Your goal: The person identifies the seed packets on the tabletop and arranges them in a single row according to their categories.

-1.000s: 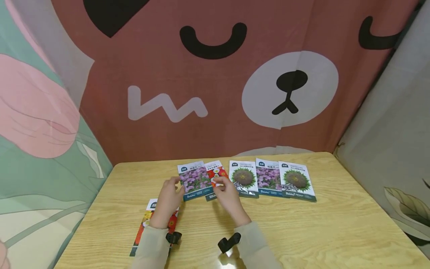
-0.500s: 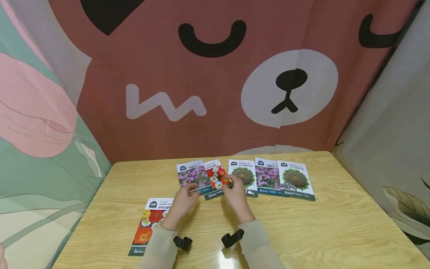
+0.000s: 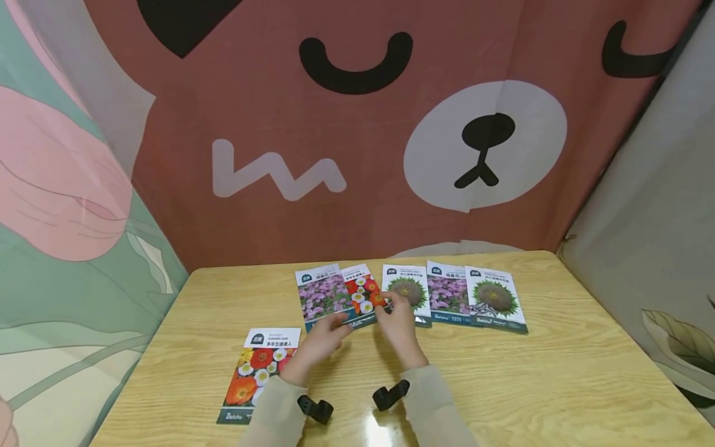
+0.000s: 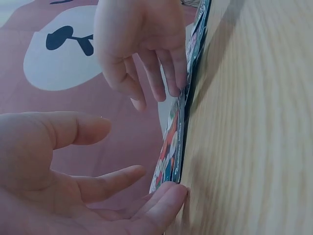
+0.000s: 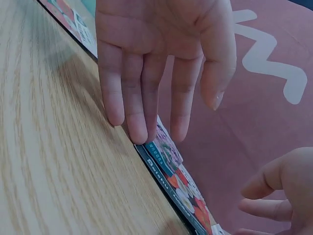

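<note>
My left hand point(image 3: 323, 343) is at the lower edge of a seed packet with purple flowers point(image 3: 321, 295) and a red-and-white poppy packet point(image 3: 364, 292), which is partly covered by the purple one. In the right wrist view the fingers of that left hand point(image 5: 161, 63) are straight, the tips at the packets' bottom edges. My right hand point(image 3: 399, 324) is by the poppy packet's right side, fingers loosely bent, overlapping a sunflower packet point(image 3: 406, 282) in the head view. In the left wrist view the right hand's fingertips point(image 4: 180, 81) meet the packet edge.
Farther right lie another purple-flower packet point(image 3: 449, 295) and a second sunflower packet point(image 3: 494, 298), overlapping. One more poppy packet point(image 3: 259, 372) lies nearer, at left, partly behind the left forearm. A bear-print curtain point(image 3: 357, 223) hangs behind the wooden table point(image 3: 536, 385).
My left hand has moved from the purple packet's left side down and right to the packets' lower edges. My right hand has shifted slightly right, uncovering more of the middle poppy packet.
</note>
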Demonstrator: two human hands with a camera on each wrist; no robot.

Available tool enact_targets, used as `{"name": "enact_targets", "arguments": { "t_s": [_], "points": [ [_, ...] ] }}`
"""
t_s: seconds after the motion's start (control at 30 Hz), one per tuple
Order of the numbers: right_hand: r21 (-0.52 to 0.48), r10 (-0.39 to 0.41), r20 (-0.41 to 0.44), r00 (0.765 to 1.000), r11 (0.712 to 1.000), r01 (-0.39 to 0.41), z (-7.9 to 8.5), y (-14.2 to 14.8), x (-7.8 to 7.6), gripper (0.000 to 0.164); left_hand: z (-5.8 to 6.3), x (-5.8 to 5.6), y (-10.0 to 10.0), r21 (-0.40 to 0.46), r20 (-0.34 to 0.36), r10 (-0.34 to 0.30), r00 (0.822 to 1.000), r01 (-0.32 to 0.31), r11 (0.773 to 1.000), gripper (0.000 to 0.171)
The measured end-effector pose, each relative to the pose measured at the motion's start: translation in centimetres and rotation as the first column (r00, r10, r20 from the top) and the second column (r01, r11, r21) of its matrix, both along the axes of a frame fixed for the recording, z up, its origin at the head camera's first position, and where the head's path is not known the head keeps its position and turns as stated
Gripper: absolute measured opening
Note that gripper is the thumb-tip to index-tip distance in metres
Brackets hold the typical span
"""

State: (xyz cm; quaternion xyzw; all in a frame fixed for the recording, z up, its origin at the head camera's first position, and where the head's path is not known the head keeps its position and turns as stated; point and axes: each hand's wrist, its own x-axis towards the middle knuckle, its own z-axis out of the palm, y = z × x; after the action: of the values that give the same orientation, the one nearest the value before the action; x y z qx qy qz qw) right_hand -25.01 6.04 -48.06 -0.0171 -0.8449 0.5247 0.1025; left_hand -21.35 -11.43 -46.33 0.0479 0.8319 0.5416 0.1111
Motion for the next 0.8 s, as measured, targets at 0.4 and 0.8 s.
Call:
{"name": "enact_targets", "arguments": {
  "t_s": [0.4, 0.8],
  "points": [
    [-0.075, -0.061, 0.052, 0.997, 0.995, 0.065, -0.1, 0.8, -0.1, 0.031, 0.0, 0.1, 0.0, -0.019, -0.025, -0.019, 1.000, 0.018, 1.000, 0.048],
    [-0.291, -0.071, 0.114, 0.991, 0.951, 0.102, 0.3, 1.6, -0.4, 0.039, -0.1, 0.2, 0.0, -0.070, -0.055, -0.049, 0.997, 0.045, 0.997, 0.038]
  ]
}}
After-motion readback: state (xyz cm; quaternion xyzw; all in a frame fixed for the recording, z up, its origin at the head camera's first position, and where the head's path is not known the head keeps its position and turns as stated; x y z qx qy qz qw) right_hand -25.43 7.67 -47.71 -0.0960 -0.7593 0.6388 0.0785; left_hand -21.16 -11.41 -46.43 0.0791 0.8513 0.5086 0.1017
